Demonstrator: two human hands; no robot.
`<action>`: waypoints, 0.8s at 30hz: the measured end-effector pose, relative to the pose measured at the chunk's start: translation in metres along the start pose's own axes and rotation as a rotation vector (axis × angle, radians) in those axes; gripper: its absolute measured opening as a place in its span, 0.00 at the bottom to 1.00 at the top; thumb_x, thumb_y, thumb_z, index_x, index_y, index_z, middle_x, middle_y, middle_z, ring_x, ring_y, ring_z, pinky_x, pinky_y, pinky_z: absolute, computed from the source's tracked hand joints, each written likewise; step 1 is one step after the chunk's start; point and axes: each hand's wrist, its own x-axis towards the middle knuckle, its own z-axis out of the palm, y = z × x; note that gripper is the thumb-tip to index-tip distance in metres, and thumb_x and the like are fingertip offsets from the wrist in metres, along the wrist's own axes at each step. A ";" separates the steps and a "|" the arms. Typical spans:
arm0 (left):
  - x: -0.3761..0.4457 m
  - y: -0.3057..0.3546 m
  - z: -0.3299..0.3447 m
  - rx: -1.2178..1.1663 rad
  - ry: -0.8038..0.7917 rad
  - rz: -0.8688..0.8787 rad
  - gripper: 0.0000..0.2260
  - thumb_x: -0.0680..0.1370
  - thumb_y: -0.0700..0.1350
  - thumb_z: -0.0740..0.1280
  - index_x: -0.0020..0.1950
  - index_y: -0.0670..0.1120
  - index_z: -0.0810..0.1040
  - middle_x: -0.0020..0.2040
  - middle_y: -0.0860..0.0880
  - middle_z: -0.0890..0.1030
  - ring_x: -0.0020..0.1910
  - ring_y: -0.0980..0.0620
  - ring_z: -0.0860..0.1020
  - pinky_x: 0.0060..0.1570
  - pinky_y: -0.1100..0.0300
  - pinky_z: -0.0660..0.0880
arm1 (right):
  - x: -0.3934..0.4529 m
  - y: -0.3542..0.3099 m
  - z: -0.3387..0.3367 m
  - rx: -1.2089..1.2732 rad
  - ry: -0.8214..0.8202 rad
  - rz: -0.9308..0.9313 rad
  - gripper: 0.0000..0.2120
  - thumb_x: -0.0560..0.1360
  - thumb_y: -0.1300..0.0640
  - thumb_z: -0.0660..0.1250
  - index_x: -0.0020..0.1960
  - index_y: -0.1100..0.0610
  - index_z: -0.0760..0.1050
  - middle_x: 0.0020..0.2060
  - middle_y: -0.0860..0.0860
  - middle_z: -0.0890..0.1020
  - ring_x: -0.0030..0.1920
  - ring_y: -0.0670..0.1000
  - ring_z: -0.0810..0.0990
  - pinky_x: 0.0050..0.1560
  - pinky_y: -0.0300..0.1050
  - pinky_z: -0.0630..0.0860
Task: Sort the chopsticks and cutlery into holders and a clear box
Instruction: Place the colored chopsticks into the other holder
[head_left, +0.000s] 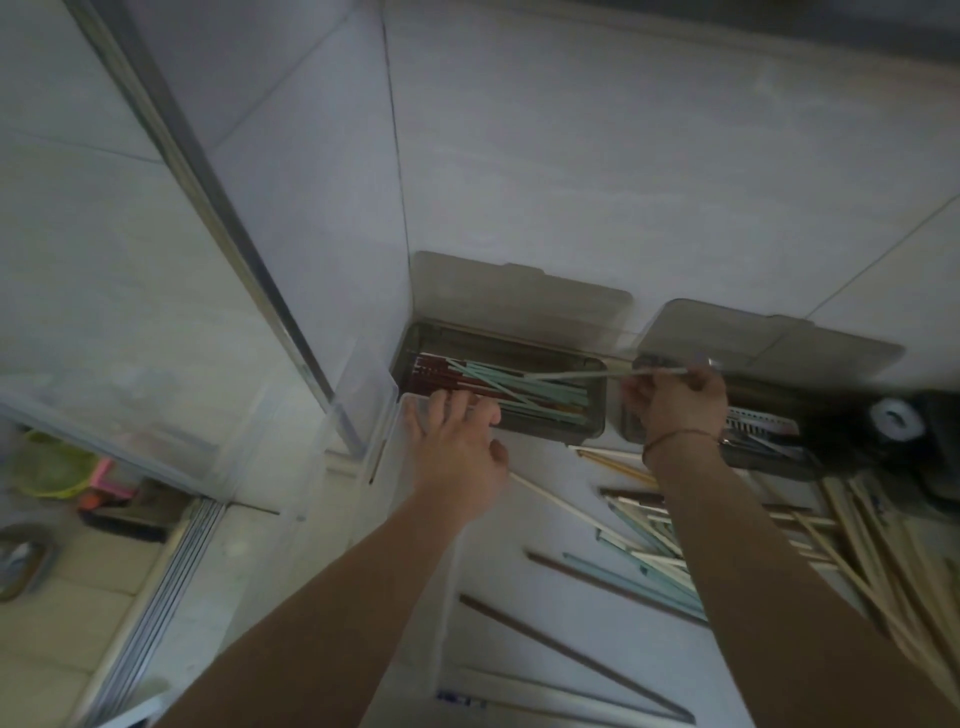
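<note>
Now, pale chopstick (613, 372): right hand (675, 402) pinches its end, fingers curled; tip points at 9 o'clock over left holder (498, 384).
Left hand (457, 447): fingers spread wide, holding nothing, at holder's 6 o'clock edge.
Right holder (769, 441): behind right hand.
Loose chopsticks (727, 545): on table at 4 o'clock.

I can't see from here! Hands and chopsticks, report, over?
Right hand pinching pale chopstick over left holder. Left hand open at its rim. More chopsticks loose on counter.
</note>
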 end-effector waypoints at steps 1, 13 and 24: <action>0.000 0.000 -0.001 0.002 -0.006 0.000 0.13 0.71 0.52 0.62 0.55 0.56 0.72 0.56 0.53 0.70 0.64 0.46 0.64 0.74 0.37 0.47 | -0.001 0.002 0.004 0.026 -0.005 0.052 0.15 0.77 0.72 0.56 0.49 0.51 0.67 0.43 0.61 0.78 0.35 0.57 0.81 0.40 0.53 0.82; 0.000 0.001 -0.004 -0.018 -0.034 0.002 0.13 0.74 0.51 0.64 0.58 0.57 0.71 0.59 0.53 0.69 0.67 0.47 0.61 0.75 0.37 0.44 | 0.010 0.023 -0.007 -0.512 -0.217 -0.023 0.06 0.76 0.67 0.65 0.49 0.59 0.78 0.38 0.56 0.81 0.24 0.49 0.80 0.28 0.40 0.77; 0.001 0.001 -0.002 0.006 -0.019 -0.003 0.12 0.75 0.52 0.64 0.58 0.57 0.71 0.59 0.53 0.69 0.67 0.47 0.61 0.75 0.38 0.43 | -0.042 0.081 -0.140 -1.534 -0.681 -0.997 0.12 0.70 0.44 0.60 0.45 0.46 0.81 0.46 0.47 0.81 0.33 0.52 0.82 0.27 0.39 0.74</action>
